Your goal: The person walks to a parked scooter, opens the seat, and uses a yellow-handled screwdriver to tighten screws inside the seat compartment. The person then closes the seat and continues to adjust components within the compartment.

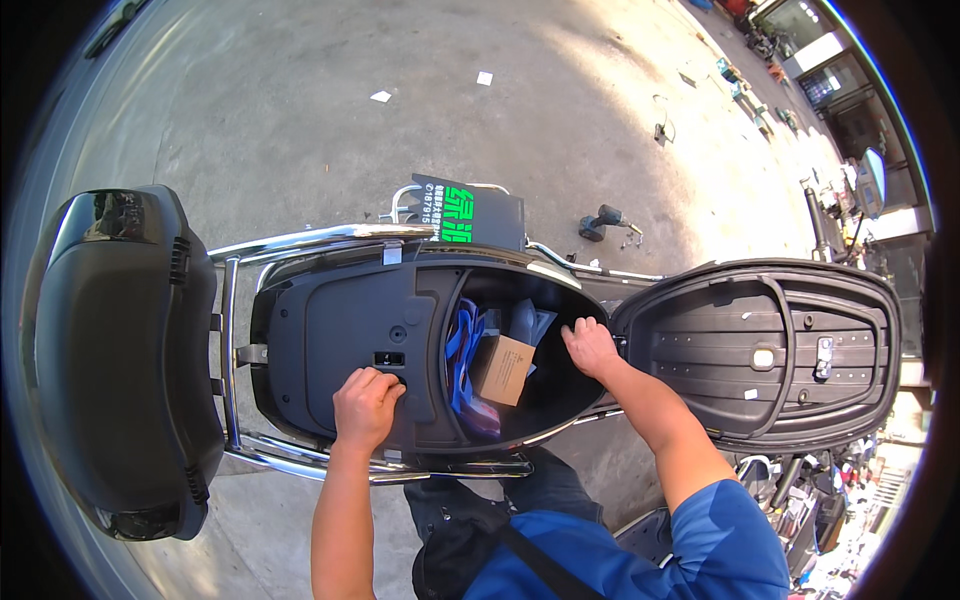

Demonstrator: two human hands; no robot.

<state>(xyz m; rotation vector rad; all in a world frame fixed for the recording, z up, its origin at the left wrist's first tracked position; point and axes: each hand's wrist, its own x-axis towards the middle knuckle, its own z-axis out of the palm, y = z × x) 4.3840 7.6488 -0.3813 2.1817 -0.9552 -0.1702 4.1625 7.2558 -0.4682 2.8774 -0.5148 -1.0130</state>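
A scooter stands crosswise before me, its seat (725,345) tipped up to the right with the underside showing. The under-seat storage bin (565,400) lies uncovered. In it sit a small brown cardboard box (502,370), a blue and red bag (462,350) and a clear plastic packet (524,320). My left hand (366,405) is closed at a small slot in the black plastic panel (330,320) behind the bin; its fingertips are partly hidden. At the bin's right end, my right hand (590,345) curls its fingers over the rim.
A black top box (115,365) and a chrome rack (232,350) are at the scooter's left end. Beyond the scooter, a cordless drill (604,222) lies on the concrete floor. A dark sign plate with green lettering (480,215) juts from the far side. Clutter lines the right edge.
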